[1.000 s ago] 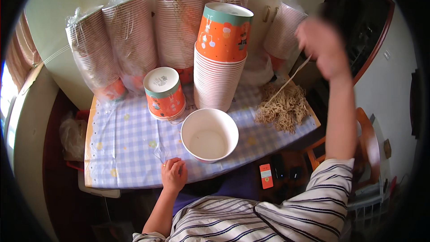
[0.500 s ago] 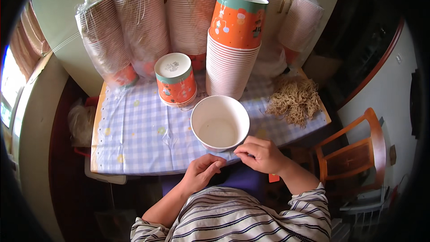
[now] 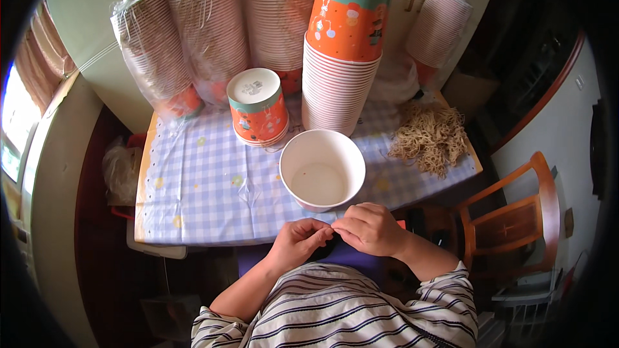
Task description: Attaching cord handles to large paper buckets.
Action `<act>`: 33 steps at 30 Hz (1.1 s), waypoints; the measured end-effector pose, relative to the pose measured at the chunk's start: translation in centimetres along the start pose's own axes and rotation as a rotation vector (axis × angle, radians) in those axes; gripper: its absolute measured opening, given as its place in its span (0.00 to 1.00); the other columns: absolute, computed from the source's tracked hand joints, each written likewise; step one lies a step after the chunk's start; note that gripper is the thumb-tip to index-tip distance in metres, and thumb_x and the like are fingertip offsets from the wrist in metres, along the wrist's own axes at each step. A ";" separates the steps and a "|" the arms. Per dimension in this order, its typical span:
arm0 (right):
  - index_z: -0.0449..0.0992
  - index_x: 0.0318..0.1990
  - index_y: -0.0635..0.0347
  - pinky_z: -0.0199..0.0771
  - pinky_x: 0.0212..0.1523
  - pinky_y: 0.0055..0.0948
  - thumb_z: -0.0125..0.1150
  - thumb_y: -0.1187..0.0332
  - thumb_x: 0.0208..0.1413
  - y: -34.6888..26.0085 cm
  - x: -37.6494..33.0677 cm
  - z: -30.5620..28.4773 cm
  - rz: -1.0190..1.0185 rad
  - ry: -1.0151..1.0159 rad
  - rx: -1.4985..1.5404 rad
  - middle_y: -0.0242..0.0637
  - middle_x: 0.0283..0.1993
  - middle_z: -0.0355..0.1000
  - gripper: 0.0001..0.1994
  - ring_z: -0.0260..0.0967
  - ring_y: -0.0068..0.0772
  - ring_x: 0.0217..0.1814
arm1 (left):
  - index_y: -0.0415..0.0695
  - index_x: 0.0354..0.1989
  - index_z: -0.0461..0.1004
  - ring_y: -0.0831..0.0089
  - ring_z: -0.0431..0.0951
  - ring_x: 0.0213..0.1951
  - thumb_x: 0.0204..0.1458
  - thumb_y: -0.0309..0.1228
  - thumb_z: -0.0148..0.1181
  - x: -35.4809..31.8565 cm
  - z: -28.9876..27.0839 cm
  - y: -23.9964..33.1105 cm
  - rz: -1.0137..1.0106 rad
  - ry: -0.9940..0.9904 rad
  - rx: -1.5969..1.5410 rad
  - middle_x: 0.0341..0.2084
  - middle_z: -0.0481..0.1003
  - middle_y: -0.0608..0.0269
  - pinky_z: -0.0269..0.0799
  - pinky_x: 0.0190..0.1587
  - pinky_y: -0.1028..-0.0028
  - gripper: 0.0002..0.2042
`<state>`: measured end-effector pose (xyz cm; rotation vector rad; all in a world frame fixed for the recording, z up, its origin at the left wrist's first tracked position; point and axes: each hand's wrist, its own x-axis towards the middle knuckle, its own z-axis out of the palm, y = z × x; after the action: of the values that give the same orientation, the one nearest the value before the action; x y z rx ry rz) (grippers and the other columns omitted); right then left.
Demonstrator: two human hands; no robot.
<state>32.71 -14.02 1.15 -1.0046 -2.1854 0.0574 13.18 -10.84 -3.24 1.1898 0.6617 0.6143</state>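
Observation:
My left hand and my right hand meet fingertip to fingertip at the near edge of the table, just below an empty white paper tub that stands upright. Both hands pinch a thin tan string between them; it is barely visible. A loose pile of the same tan strings lies on the table to the right. Behind the tub rises a tall stack of orange printed tubs. To its left, a short stack of tubs stands upside down.
The table has a blue-and-white checked cloth. Several plastic-wrapped sleeves of tubs lean against the wall behind it. A wooden chair stands to the right, and a plastic bag hangs left of the table.
My right hand, which was raised over the string pile with a strand, has come down to the table's near edge. My left hand has moved right to meet it, and the view has tilted closer.

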 end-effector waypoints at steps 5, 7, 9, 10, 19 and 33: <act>0.74 0.29 0.55 0.67 0.23 0.30 0.66 0.74 0.37 -0.1 -0.2 0.3 0.039 -0.015 0.051 0.30 0.23 0.64 0.09 0.66 0.33 0.22 | 0.33 0.37 0.74 0.83 0.72 0.31 0.54 0.25 0.56 -0.3 -0.3 0.1 -0.009 -0.003 -0.019 0.29 0.76 0.66 0.70 0.36 0.83 0.07; 0.74 0.28 0.55 0.66 0.23 0.30 0.66 0.74 0.38 0.1 -0.4 0.5 0.042 -0.023 0.058 0.30 0.23 0.64 0.09 0.66 0.33 0.22 | 0.34 0.36 0.74 0.83 0.72 0.31 0.53 0.24 0.57 -0.4 -0.5 0.0 -0.028 -0.005 -0.026 0.29 0.76 0.66 0.70 0.35 0.83 0.06; 0.73 0.28 0.55 0.66 0.23 0.30 0.66 0.73 0.38 0.1 -0.4 0.6 0.044 -0.032 0.066 0.30 0.23 0.64 0.09 0.66 0.33 0.22 | 0.34 0.36 0.74 0.84 0.72 0.30 0.53 0.23 0.57 -0.4 -0.5 -0.1 -0.048 -0.007 -0.032 0.29 0.76 0.66 0.70 0.35 0.83 0.06; 0.73 0.28 0.55 0.66 0.23 0.30 0.67 0.73 0.38 0.1 -0.3 0.6 0.042 -0.029 0.063 0.30 0.23 0.64 0.09 0.66 0.33 0.22 | 0.34 0.35 0.75 0.83 0.72 0.30 0.52 0.23 0.58 -0.4 -0.4 -0.1 -0.046 0.014 -0.038 0.29 0.76 0.66 0.70 0.35 0.83 0.05; 0.70 0.30 0.59 0.69 0.26 0.31 0.64 0.75 0.43 0.0 -0.7 1.4 0.079 -0.036 0.173 0.34 0.27 0.65 0.08 0.67 0.36 0.26 | 0.35 0.33 0.75 0.83 0.73 0.28 0.51 0.25 0.60 -1.1 0.1 -0.1 0.130 0.109 0.216 0.26 0.76 0.64 0.71 0.31 0.81 0.05; 0.73 0.31 0.59 0.70 0.22 0.29 0.65 0.76 0.42 -1.1 -0.3 0.1 0.091 0.015 0.283 0.34 0.26 0.66 0.09 0.69 0.34 0.23 | 0.40 0.31 0.75 0.64 0.74 0.27 0.42 0.20 0.63 -1.5 0.4 2.7 0.634 0.100 0.692 0.24 0.73 0.59 0.70 0.28 0.71 0.07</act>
<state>32.06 -15.00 1.29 -0.9370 -2.0454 0.3892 12.23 -11.53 -0.33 2.0618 0.5925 1.0214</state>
